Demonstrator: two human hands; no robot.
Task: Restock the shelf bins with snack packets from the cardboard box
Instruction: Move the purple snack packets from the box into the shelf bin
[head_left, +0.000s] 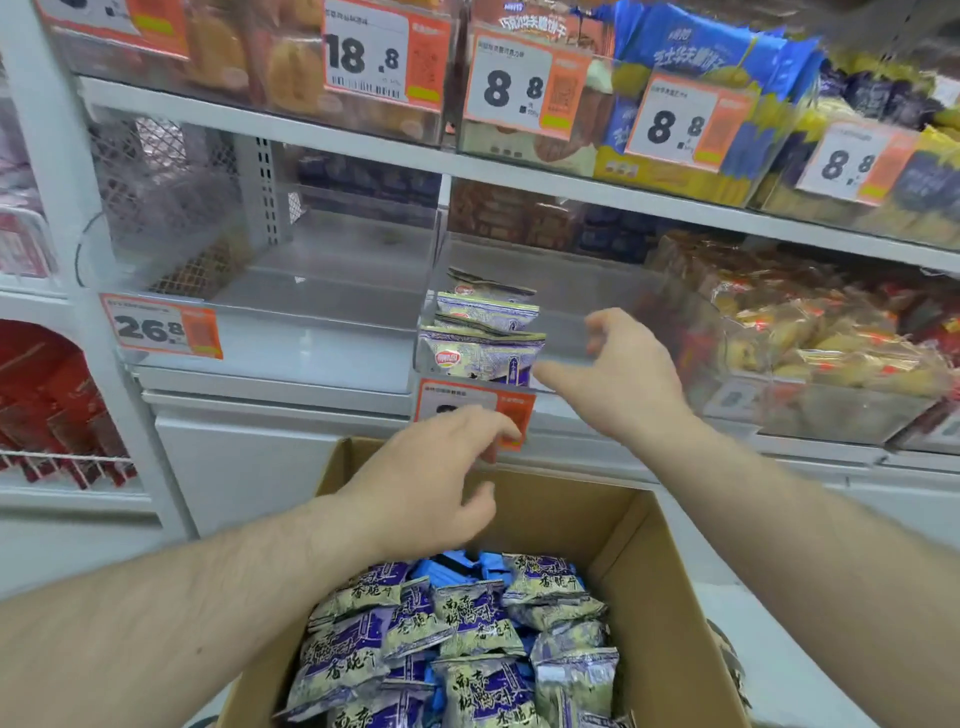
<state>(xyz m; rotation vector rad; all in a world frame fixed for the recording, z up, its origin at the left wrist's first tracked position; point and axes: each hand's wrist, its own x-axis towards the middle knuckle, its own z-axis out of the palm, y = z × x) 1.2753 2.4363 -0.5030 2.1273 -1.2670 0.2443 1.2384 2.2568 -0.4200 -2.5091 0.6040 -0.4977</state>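
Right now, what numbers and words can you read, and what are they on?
"18.8": price tag, top shelf.
"8.8": three price tags, top shelf bins.
"26.8": price tag, bare clear bin.
"香脆片": purple snack packets in the cardboard box.
Small print and codes: too blurred.

I counted three purple snack packets (483, 332) stacked in the clear bin (566, 358) at frame centre, one cardboard box (649, 561) below, two hands, and five readable price tags (161, 325) across the shelves.
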